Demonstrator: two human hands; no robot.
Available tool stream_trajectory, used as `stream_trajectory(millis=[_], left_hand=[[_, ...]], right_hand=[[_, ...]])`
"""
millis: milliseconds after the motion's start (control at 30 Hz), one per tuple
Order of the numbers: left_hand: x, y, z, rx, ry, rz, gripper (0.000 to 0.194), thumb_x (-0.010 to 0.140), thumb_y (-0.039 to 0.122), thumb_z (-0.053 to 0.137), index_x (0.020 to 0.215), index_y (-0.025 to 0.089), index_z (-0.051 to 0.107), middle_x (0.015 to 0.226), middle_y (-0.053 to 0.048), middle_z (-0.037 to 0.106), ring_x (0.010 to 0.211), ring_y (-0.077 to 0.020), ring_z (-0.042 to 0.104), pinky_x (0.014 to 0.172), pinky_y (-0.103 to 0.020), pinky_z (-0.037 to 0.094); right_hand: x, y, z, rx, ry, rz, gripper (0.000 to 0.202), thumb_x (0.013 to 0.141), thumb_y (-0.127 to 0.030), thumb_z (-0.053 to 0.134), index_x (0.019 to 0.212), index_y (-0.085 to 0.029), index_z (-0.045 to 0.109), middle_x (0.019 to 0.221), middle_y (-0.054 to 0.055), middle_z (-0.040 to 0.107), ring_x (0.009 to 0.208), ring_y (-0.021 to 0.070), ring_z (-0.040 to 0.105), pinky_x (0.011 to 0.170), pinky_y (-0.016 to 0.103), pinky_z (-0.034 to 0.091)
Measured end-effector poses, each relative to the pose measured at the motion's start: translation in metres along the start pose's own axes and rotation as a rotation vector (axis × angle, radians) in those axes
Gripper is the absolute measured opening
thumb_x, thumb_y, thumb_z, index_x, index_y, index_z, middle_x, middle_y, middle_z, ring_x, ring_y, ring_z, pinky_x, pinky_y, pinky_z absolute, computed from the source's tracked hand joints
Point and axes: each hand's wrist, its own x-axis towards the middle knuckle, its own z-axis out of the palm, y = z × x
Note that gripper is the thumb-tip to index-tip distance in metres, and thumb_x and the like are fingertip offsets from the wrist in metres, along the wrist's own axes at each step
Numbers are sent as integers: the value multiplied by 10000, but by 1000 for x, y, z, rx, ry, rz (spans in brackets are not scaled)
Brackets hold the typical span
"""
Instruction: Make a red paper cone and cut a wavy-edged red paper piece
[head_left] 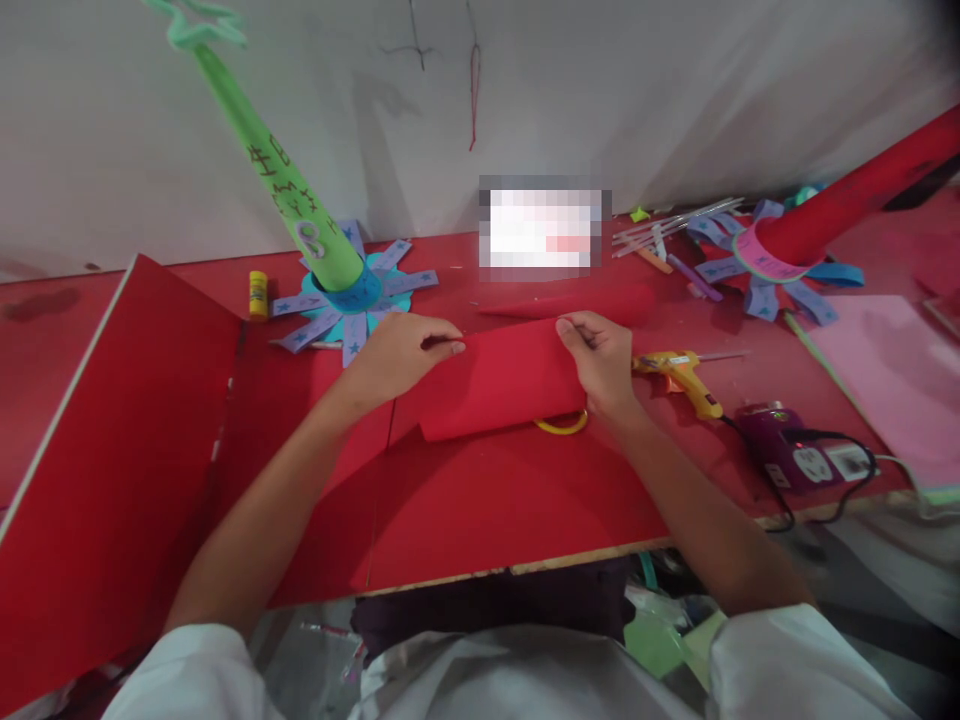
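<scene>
since it's probably light and bendy, red sheet [510, 380] is best held by its edges

it's pinched near the top corners by left hand [401, 352] and right hand [604, 358], over the red table [510, 510]; creases could be made easily if squeezed mid-sheet

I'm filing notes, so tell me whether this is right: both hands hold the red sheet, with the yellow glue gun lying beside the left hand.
One thing is wrong: in the head view, the yellow glue gun lies beside the right hand, not the left hand. Both hands do hold the red sheet.
</scene>
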Motion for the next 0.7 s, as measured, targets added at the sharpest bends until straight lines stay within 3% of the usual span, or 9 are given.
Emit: stream_trajectory(millis=[133, 333, 467, 700], left_hand=[[-1, -5, -13, -3, 160, -29, 177, 985, 346, 690, 1019, 216, 804, 1017, -48, 828, 890, -216, 726, 840, -338, 518], [1, -6, -6, -137, 439, 45, 118, 951, 242, 696, 1058, 227, 744, 907, -8, 728, 794, -162, 671, 727, -298, 521], [0, -3, -3, -143, 475, 95, 175, 972, 228, 696, 1145, 241, 721, 914, 4, 700, 767, -148, 657, 704, -284, 528], [-1, 1, -6, -93, 460, 107, 113, 1005, 252, 682, 1110, 227, 716, 939, -8, 731, 790, -152, 675, 709, -282, 526]], right_hand=[[10, 7, -9, 13, 149, -76, 285, 916, -521, 799, 861, -246, 747, 830, 24, 694, 754, 201, 610, 724, 347, 509], [13, 11, -10, -34, 259, -123, 448, 893, -687, 768, 827, -249, 701, 759, 9, 596, 703, 205, 530, 640, 347, 438], [11, 8, -8, -8, 264, -124, 448, 887, -691, 769, 827, -253, 699, 749, 6, 578, 674, 196, 486, 628, 345, 403], [11, 6, -9, -15, 276, -150, 450, 904, -672, 766, 830, -233, 698, 760, 9, 574, 686, 187, 490, 641, 339, 398]])
